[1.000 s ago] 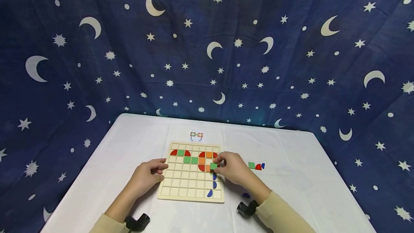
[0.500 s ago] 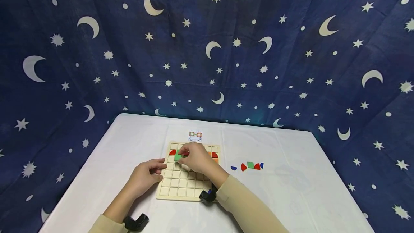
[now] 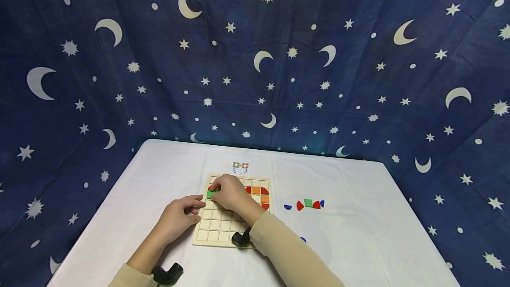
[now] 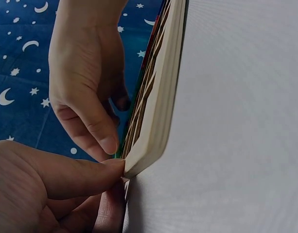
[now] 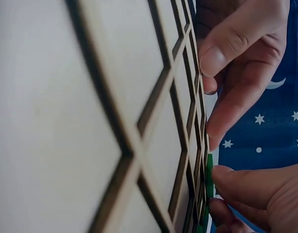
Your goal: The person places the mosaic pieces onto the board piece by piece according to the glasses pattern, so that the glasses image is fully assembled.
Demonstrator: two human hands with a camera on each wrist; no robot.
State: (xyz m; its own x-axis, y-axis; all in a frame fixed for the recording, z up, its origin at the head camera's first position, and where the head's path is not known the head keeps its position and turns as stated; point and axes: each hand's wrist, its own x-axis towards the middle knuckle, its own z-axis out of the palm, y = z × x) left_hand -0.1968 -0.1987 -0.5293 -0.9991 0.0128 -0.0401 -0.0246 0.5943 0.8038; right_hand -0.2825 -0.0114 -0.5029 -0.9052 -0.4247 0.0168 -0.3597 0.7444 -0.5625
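A wooden grid board lies on the white table. My right hand reaches over its upper left part and pinches a green square tile between thumb and fingers, at a cell by the left edge. In the right wrist view, the green tile sits at the grid surface under the fingertips. My left hand touches the board's left edge with its thumb and fingertips. Along the right side of the board lie red tiles and orange tiles. The right hand and forearm hide the board's middle.
Right of the board lie loose pieces: a green tile, red pieces and blue pieces. Another blue piece shows beside the right sleeve. A small pattern card lies behind the board. A starry curtain hangs beyond.
My right hand has carried the green tile leftward across the board, from its right side to the left edge. The left hand stays at the board's left edge.
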